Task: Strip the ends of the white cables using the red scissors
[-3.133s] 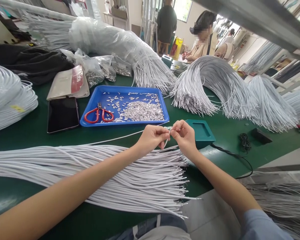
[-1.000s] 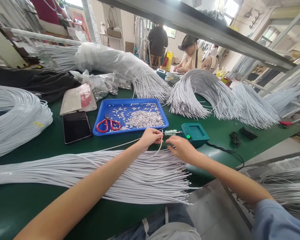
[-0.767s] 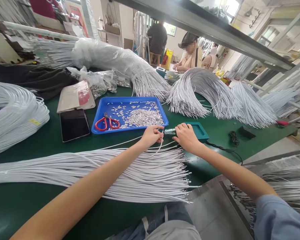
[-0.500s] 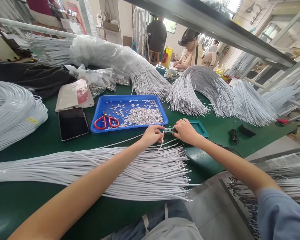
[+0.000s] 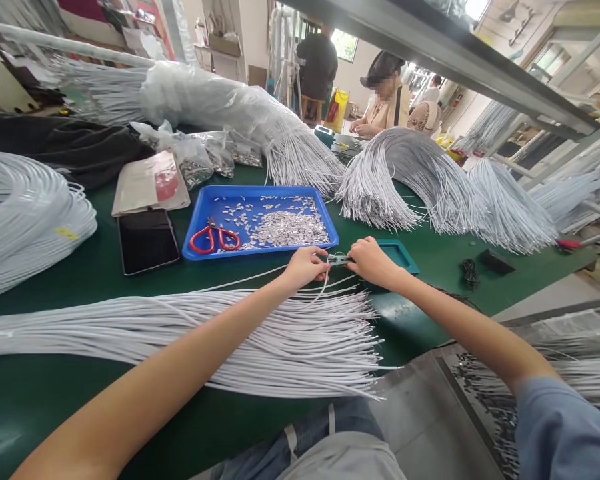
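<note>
My left hand pinches a white cable close to its end, fingers closed. My right hand is wrapped round the handles of a pair of pliers, whose jaws meet the cable end at my left fingertips. Whether the jaws are fully closed is too small to tell. Below both hands a bundle of white cables lies across the green table, its loose ends fanned out to the right. Behind my left hand sits a blue tray with small silvery metal pieces and red-handled scissors.
A teal tray lies just behind my right hand. Left of the blue tray are a dark tablet and a coil of white cable. Bent cable bundles line the back. A person in a cap sits across the table.
The camera view has shifted slightly. My hands stay together at the cable end with the pliers, almost unmoved.
</note>
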`<action>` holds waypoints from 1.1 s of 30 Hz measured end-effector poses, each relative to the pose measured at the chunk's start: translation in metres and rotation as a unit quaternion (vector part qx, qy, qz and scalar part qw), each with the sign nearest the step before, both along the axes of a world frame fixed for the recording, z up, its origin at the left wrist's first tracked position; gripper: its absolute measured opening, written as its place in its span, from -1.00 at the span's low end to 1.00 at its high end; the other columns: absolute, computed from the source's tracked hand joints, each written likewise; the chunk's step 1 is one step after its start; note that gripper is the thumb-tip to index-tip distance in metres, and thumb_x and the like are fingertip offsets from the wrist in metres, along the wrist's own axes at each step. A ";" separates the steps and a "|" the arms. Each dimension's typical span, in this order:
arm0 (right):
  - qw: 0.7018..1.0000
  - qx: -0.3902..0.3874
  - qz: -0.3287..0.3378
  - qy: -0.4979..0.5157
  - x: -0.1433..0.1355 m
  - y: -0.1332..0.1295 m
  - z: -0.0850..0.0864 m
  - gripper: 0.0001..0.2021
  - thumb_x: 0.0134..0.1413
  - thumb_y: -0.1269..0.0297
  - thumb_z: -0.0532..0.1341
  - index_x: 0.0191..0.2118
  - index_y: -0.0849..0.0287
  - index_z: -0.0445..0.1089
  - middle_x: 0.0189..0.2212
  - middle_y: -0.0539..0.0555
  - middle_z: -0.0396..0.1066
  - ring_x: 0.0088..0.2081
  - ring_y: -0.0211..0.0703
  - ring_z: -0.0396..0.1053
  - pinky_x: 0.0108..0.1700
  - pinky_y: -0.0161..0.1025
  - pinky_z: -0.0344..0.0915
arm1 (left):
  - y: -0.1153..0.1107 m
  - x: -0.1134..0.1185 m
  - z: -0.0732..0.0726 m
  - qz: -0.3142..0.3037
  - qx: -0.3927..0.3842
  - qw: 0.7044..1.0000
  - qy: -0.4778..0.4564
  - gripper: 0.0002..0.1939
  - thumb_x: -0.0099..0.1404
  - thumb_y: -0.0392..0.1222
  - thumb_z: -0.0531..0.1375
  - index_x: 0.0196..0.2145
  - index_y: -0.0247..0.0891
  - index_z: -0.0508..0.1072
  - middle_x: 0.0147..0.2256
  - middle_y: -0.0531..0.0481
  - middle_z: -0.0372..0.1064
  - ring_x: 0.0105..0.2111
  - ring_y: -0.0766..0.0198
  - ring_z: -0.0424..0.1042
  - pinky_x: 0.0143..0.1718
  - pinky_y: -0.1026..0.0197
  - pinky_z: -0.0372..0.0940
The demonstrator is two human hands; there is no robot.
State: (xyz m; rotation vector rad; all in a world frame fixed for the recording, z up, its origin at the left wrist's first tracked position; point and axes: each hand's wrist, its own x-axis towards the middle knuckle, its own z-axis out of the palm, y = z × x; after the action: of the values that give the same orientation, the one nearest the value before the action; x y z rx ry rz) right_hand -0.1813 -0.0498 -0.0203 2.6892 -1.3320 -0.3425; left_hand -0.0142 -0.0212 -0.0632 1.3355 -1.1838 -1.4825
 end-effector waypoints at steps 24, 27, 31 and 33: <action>0.966 -0.016 -0.046 -0.254 -0.035 -0.025 -0.023 -0.64 0.27 0.41 -0.05 0.06 0.34 0.37 -0.05 0.25 0.43 -0.04 0.04 0.33 0.03 -0.07 0.21 | 0.000 0.008 -0.001 -0.012 -0.011 1.000 0.000 -0.76 0.12 -0.44 0.27 -0.23 -0.40 0.36 -0.59 0.06 0.40 -0.61 0.36 0.43 -0.55 0.38 0.31; 0.952 -0.035 -0.065 -0.297 -0.040 -0.028 -0.020 -0.67 0.23 0.41 -0.02 -0.03 0.34 0.42 -0.11 0.24 0.46 -0.07 0.02 0.36 0.02 -0.09 0.25 | -0.004 0.011 -0.004 -0.012 -0.038 0.999 -0.013 -0.73 0.16 -0.40 0.23 -0.15 -0.41 0.37 -0.54 0.06 0.40 -0.56 0.39 0.44 -0.49 0.40 0.32; 0.913 -0.094 -0.061 -0.391 -0.032 -0.012 -0.011 -0.66 0.20 0.46 -0.10 -0.13 0.29 0.41 -0.14 0.25 0.45 -0.05 -0.02 0.35 0.03 -0.10 0.25 | -0.004 0.006 -0.011 -0.045 -0.085 0.993 -0.071 -0.60 0.17 -0.36 0.21 -0.01 -0.40 0.36 -0.44 0.02 0.44 -0.51 0.38 0.45 -0.43 0.34 0.36; 0.896 -0.092 -0.021 -0.435 -0.018 0.005 -0.012 -0.69 0.19 0.45 -0.08 -0.23 0.25 0.41 -0.23 0.22 0.45 -0.13 -0.06 0.38 -0.04 -0.17 0.28 | 0.000 0.003 -0.016 -0.074 -0.110 0.982 -0.135 -0.60 0.09 -0.38 0.25 -0.07 -0.42 0.41 -0.50 0.04 0.42 -0.53 0.34 0.42 -0.46 0.32 0.34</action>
State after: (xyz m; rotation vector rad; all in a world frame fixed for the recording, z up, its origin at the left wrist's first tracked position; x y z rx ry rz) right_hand -0.1992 -0.0448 -0.0324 2.7097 -1.4656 1.0586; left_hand -0.0112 -0.0212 -0.0793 1.3490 -1.6023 -1.2529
